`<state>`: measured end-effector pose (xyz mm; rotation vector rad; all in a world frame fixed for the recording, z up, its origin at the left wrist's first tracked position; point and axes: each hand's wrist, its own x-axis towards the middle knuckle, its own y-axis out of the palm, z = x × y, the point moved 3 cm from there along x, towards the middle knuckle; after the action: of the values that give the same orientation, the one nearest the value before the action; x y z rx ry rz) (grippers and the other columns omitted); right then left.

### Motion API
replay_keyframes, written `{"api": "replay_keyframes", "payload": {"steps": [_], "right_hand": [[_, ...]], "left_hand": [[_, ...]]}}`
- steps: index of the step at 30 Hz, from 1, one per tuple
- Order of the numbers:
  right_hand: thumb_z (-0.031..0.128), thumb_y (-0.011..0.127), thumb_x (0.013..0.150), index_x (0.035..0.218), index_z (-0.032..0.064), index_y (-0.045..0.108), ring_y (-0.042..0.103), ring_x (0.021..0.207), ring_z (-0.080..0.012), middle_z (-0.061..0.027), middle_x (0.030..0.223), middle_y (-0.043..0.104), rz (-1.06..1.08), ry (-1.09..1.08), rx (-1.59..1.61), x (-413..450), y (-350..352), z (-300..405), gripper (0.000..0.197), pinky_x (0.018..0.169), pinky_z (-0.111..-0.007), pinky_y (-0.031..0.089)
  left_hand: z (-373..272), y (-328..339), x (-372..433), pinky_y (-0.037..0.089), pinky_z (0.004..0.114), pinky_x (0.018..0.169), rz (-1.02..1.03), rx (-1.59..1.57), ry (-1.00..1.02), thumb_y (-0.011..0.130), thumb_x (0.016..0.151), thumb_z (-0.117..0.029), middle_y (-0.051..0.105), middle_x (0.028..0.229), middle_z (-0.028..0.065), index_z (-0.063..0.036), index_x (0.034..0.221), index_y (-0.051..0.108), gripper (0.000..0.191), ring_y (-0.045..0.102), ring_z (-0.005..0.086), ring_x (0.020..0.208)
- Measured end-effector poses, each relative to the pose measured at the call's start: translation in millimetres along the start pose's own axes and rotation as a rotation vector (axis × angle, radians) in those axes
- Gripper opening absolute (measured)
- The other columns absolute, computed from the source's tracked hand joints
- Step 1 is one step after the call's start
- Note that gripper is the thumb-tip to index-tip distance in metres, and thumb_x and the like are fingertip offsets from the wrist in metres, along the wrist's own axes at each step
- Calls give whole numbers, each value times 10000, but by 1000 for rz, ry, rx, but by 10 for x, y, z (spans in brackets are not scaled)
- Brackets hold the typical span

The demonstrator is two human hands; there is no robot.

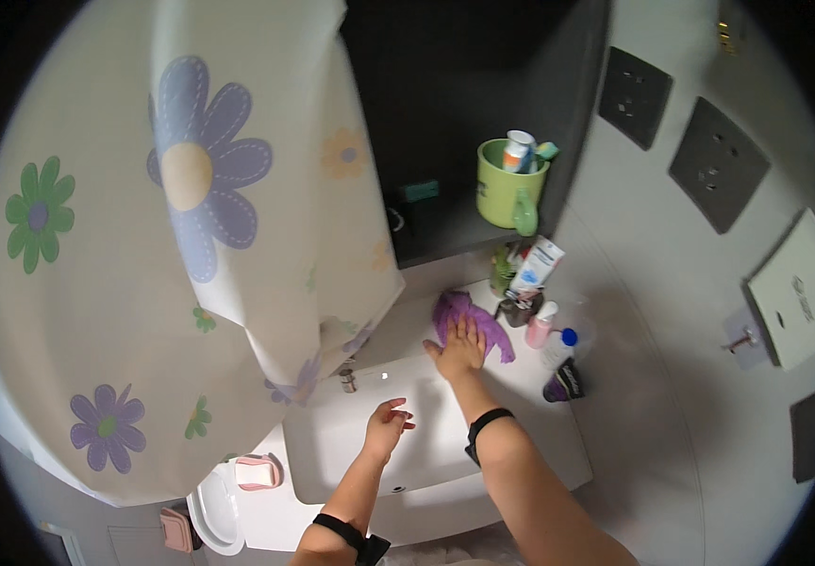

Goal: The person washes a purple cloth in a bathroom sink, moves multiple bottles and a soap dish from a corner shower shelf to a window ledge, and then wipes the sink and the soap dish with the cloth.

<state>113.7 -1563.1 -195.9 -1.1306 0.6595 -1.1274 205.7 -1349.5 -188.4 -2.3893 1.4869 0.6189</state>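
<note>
My right hand [461,349] lies flat on a purple cloth [494,335], which is bunched on the white counter behind the basin. Its fingers are spread over the fabric rather than curled around it. Over the white washbasin [322,453], my left hand [386,426] hovers with loosely bent, parted fingers and nothing visible in them. A small metal faucet [347,379] shows left of the cloth, partly covered by the hanging curtain. Just right of the cloth stand a pink bottle with a white cap [540,327] and a clear bottle with a blue cap [559,347].
A flower-print curtain [117,304] hangs across the left. A green mug [503,194] holding a tube and toothbrush stands on a dark shelf [450,244]. A dark tube [564,382] is at the counter's right; a pink soap dish [274,472] with white soap sits left.
</note>
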Motion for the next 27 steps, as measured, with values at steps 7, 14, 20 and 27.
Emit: {"api": "replay_keyframes", "payload": {"steps": [7,14,20,27], "right_hand": [[341,557,769,1249,151,466,471,1136,-255,-63,1285,472,186,-334,-107,54,279,763,524,941,-395,376],[151,510,776,1077,203,619,545,1042,-202,-5,1129,593,107,-405,-8,-166,292,373,325,883,-350,430],[142,480,799,1134,186,572,566,1002,-239,-46,1048,623,-384,-326,51,130,644,439,350,956,-403,338],[158,497,826,1069,48,584,568,982,-333,-188,1007,614,404,-482,348,-672,225,1119,281,863,-387,431]], "left_hand": [[58,-319,-96,444,237,659,-132,-34,-53,432,862,-20,609,907,84,-25,1140,502,287,611,162,759],[32,-481,-200,487,251,695,-123,-59,-39,441,889,-73,615,914,93,-25,1086,544,227,618,170,769],[-23,-428,-180,478,243,680,-141,-95,-37,443,886,-65,614,907,96,-10,1075,542,220,616,161,749],[135,-766,-465,534,309,655,-235,-200,-33,441,855,-38,571,883,147,53,1055,513,231,630,257,726]]}}
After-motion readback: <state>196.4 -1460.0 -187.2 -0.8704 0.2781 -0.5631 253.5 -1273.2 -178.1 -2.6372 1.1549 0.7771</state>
